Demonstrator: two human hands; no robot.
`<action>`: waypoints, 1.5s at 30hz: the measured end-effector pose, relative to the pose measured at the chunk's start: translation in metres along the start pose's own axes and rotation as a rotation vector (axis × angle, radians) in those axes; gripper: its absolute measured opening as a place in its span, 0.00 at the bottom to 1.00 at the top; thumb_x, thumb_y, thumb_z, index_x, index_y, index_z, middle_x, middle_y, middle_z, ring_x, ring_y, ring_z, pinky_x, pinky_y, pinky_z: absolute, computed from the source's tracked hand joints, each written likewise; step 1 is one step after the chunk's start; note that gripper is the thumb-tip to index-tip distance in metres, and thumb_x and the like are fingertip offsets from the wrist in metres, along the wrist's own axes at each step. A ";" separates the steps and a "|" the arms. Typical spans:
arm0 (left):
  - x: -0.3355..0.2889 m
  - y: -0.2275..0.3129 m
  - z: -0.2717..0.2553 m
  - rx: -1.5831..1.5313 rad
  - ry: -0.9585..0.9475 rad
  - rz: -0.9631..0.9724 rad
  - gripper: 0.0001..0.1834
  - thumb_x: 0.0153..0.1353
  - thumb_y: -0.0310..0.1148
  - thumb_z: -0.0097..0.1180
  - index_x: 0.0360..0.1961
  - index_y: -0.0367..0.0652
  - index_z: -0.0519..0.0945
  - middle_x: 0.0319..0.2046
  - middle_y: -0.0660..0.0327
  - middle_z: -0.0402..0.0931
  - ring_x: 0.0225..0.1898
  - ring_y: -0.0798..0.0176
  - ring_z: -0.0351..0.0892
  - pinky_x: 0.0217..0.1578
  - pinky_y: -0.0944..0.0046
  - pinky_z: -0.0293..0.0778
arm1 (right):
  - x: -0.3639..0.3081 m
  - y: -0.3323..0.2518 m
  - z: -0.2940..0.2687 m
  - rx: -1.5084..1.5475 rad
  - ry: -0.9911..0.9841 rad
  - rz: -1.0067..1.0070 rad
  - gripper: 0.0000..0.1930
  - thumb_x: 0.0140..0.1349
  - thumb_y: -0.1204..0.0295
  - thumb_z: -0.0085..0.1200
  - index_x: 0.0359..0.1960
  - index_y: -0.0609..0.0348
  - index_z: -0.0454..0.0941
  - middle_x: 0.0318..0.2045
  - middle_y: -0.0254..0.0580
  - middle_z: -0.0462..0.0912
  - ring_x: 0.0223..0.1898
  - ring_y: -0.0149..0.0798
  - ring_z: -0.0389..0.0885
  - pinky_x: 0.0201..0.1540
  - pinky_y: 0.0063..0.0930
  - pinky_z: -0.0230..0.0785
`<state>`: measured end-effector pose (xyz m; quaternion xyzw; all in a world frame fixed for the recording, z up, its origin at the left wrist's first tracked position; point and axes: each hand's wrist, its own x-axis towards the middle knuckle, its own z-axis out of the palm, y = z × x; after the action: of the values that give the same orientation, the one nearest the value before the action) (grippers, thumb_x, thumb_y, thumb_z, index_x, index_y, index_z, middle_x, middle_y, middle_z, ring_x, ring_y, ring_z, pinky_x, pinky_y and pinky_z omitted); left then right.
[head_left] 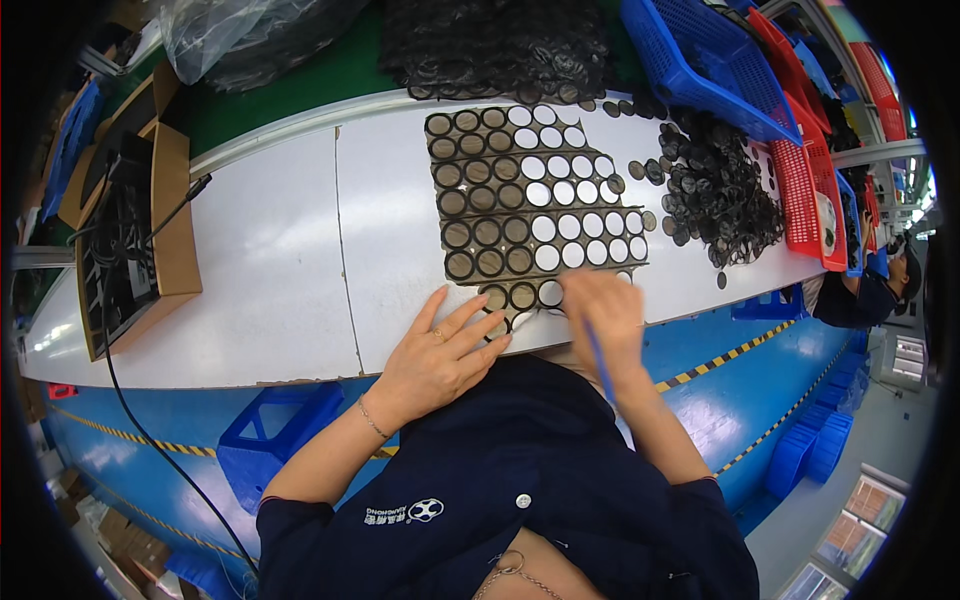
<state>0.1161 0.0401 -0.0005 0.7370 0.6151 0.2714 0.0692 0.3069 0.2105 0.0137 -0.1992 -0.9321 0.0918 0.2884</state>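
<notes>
Sheets of black-rimmed rings (487, 200) lie in rows on the white table. The rings on their left show brown-grey; those on their right show white circles. My left hand (440, 352) rests with fingers spread on the near-left corner of the nearest sheet, touching its rings. My right hand (605, 312), smeared by motion, is closed around a thin blue pen-like stick (597, 352) over the right part of that same sheet. The stick's tip is hidden by the hand. Beyond, to the right, spreads a heap of loose dark round discs (715, 190).
A cardboard box (175, 220) with black cables stands at the left. Blue (715, 70) and red baskets (795, 190) line the right edge. Dark stacked sheets (495, 45) and clear plastic bags (235, 40) lie at the back. A co-worker (870, 290) is at far right.
</notes>
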 end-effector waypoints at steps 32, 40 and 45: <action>0.006 0.004 0.002 0.050 -0.026 -0.102 0.26 0.58 0.42 0.65 0.58 0.51 0.78 0.62 0.64 0.72 0.69 0.56 0.63 0.68 0.34 0.50 | 0.018 -0.007 0.010 -0.068 0.023 -0.009 0.13 0.53 0.75 0.65 0.42 0.56 0.83 0.45 0.42 0.82 0.46 0.42 0.79 0.46 0.38 0.68; 0.015 -0.002 0.006 -0.003 0.063 -0.125 0.24 0.60 0.39 0.63 0.57 0.49 0.78 0.60 0.63 0.74 0.67 0.54 0.66 0.68 0.34 0.50 | 0.034 0.022 -0.004 0.822 -0.052 0.899 0.12 0.66 0.70 0.59 0.48 0.63 0.84 0.33 0.35 0.84 0.30 0.23 0.77 0.30 0.17 0.69; 0.022 0.000 0.006 0.086 0.080 -0.171 0.23 0.61 0.39 0.62 0.57 0.47 0.78 0.59 0.62 0.75 0.65 0.54 0.67 0.67 0.33 0.51 | 0.032 -0.016 0.013 0.935 -0.312 0.925 0.12 0.66 0.67 0.59 0.46 0.62 0.84 0.29 0.34 0.84 0.27 0.23 0.78 0.30 0.17 0.69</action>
<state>0.1210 0.0624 0.0013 0.6726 0.6893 0.2669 0.0357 0.2704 0.2092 0.0242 -0.4164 -0.6436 0.6274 0.1373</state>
